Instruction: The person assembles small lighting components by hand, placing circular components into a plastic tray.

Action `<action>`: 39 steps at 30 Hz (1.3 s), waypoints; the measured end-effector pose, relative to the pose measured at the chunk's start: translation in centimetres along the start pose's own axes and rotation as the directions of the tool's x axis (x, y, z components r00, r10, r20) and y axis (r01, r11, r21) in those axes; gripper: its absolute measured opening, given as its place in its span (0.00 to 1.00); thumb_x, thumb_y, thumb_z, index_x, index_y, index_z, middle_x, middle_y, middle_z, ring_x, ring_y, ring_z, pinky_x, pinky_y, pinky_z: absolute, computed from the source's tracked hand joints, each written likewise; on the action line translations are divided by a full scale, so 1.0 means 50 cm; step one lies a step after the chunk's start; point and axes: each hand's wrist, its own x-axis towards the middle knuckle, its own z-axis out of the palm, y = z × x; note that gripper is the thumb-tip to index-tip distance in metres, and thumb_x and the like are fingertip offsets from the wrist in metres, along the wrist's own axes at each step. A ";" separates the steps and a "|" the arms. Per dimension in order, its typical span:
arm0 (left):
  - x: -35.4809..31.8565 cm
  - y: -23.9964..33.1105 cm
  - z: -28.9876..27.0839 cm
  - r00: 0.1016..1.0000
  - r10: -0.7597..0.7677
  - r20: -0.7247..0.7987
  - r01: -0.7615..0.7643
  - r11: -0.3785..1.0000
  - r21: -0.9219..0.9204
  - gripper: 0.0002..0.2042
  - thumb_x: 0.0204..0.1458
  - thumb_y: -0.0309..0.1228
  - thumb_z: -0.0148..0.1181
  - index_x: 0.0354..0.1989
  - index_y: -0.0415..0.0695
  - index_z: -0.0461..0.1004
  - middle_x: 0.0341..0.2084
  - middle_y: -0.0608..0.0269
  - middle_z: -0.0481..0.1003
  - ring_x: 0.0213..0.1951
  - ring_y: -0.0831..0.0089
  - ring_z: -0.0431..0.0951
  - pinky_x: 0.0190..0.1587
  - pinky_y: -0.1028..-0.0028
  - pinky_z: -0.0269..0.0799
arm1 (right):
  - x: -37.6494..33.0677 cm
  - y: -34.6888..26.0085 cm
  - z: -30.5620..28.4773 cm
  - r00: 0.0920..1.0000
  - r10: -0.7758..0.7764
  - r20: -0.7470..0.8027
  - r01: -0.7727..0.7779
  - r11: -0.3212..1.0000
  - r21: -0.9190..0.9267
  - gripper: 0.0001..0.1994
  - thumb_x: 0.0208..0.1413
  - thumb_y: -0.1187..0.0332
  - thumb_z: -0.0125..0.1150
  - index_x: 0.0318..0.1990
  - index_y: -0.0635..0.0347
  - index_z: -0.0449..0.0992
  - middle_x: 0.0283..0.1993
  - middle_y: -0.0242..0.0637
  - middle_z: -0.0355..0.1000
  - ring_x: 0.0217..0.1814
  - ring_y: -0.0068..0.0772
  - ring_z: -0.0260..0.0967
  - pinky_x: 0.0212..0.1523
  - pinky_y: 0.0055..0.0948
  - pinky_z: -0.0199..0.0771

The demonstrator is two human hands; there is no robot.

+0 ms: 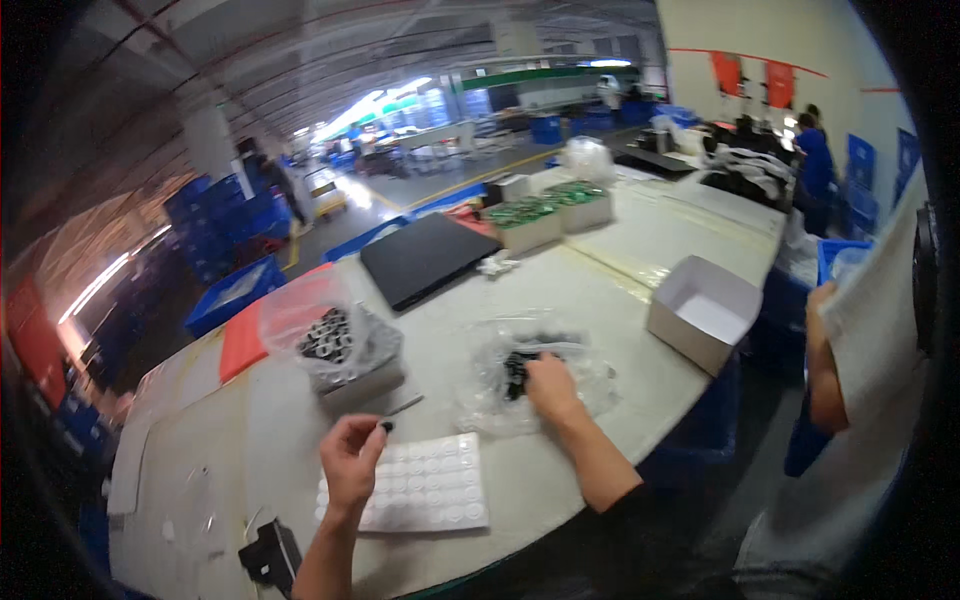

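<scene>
My left hand [350, 457] is closed in a pinch, with a small round black part [387, 426] at its fingertips. Below it lies a white sheet of round stickers [430, 485], set out in rows. A thin grey rod [406, 404] rests on the table just beyond that hand. My right hand [553, 388] reaches into an open clear plastic bag [482, 405], its fingers curled down at the small black parts [516, 373] inside. What those fingertips grip is hidden.
A box lined with a plastic bag [352, 385] holds dark ring-ended tubes. Around the table [610, 285] stand an open white box [705, 305], a black flat case [428, 258], boxes of green circuit boards [530, 230] and a black object [270, 555]. Another person's arm [826, 365] is at right.
</scene>
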 end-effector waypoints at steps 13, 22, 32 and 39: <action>0.487 -0.146 -0.164 0.936 0.347 -0.061 -0.072 0.357 0.931 0.10 0.46 0.29 0.53 0.34 0.42 0.79 0.28 0.48 0.77 0.34 0.51 0.78 0.41 0.57 0.71 | -0.012 -0.055 -0.016 0.999 -0.016 -0.042 0.028 0.952 0.306 0.06 0.46 0.74 0.59 0.34 0.60 0.76 0.34 0.44 0.73 0.38 0.49 0.71 0.40 0.42 0.70; 0.168 0.009 -0.150 0.951 0.269 0.152 -0.294 0.642 0.708 0.06 0.48 0.27 0.59 0.34 0.40 0.77 0.25 0.58 0.76 0.27 0.71 0.75 0.31 0.73 0.71 | -0.023 -0.121 -0.043 0.966 -0.205 -0.158 0.259 0.743 0.617 0.08 0.46 0.78 0.63 0.36 0.65 0.76 0.31 0.41 0.74 0.29 0.33 0.73 0.30 0.26 0.72; -0.191 -0.088 -0.223 0.963 -0.205 0.178 -0.017 0.608 0.794 0.08 0.45 0.31 0.63 0.32 0.42 0.76 0.27 0.59 0.73 0.34 0.62 0.73 0.38 0.67 0.69 | -0.093 -0.209 -0.035 0.934 -0.353 -0.060 0.271 0.587 0.763 0.08 0.43 0.79 0.66 0.33 0.64 0.78 0.26 0.38 0.73 0.24 0.26 0.70 0.27 0.22 0.68; -0.155 -0.103 -0.246 0.910 -0.135 0.392 -0.262 0.547 0.795 0.08 0.43 0.31 0.65 0.29 0.42 0.75 0.27 0.58 0.73 0.32 0.61 0.74 0.36 0.66 0.69 | -0.105 -0.192 0.006 0.950 -0.288 0.118 0.039 0.489 0.872 0.05 0.46 0.77 0.65 0.32 0.67 0.78 0.28 0.38 0.75 0.26 0.22 0.71 0.29 0.20 0.70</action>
